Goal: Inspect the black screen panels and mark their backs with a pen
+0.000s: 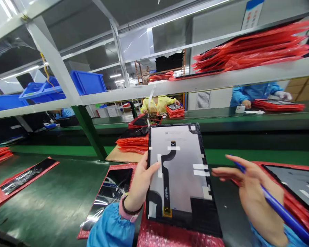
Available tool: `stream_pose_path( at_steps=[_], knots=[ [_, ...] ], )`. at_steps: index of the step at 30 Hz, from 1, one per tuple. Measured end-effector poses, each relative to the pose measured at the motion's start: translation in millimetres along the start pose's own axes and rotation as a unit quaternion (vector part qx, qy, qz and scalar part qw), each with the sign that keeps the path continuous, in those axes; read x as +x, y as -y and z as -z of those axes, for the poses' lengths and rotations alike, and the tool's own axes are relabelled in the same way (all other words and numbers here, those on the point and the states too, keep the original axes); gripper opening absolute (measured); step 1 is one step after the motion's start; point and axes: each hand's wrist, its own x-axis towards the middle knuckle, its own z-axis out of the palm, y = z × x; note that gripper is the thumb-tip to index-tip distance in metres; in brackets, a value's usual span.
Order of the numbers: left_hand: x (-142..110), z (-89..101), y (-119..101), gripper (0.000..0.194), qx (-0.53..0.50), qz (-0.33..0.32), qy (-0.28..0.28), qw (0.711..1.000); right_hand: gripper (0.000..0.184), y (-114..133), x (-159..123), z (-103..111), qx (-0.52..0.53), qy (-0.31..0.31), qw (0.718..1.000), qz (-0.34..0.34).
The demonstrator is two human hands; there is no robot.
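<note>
My left hand (pixel 141 183) grips the left edge of a tablet screen panel (pixel 181 178), with the thumb on its back. The panel is tilted up, its grey metal back facing me. A black flex cable (pixel 167 185) runs down that back, and white tape strips (pixel 201 169) sit near its right edge. To the right of the panel, apart from it, is my right hand (pixel 257 195), with a long blue pen-like tool (pixel 280 209) lodged between its partly spread fingers. Red bubble wrap (pixel 175 236) lies beneath the panel.
A black screen on red wrap (pixel 110 192) lies left of my forearm, a wrapped panel (pixel 296 181) at right. Stacked red sleeves (pixel 132 142) stand behind. The overhead shelf (pixel 144 91) carries blue bins (pixel 89 82) and red packs (pixel 254 48). Co-workers (pixel 257 94) work across the bench.
</note>
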Motion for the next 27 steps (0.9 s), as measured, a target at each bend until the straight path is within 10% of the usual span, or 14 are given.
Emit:
stream_pose_path(
  at_steps=[5, 14, 27],
  knots=[
    [4.6, 1.3, -2.8, 0.054, -0.036, -0.033, -0.025, 0.999, 0.041, 10.2, 2.7, -17.9, 0.165, 0.164, 0.964, -0.130],
    [1.6, 9.8, 0.9, 0.054, 0.055, -0.044, -0.041, 0.997, 0.025, 9.3, 13.9, -32.1, -0.020, 0.151, 0.988, -0.010],
    [7.2, 10.4, 6.3, 0.042, 0.132, -0.077, -0.013, 0.988, 0.033, 1.3, 17.7, -36.2, -0.047, 0.155, 0.987, -0.015]
  ],
)
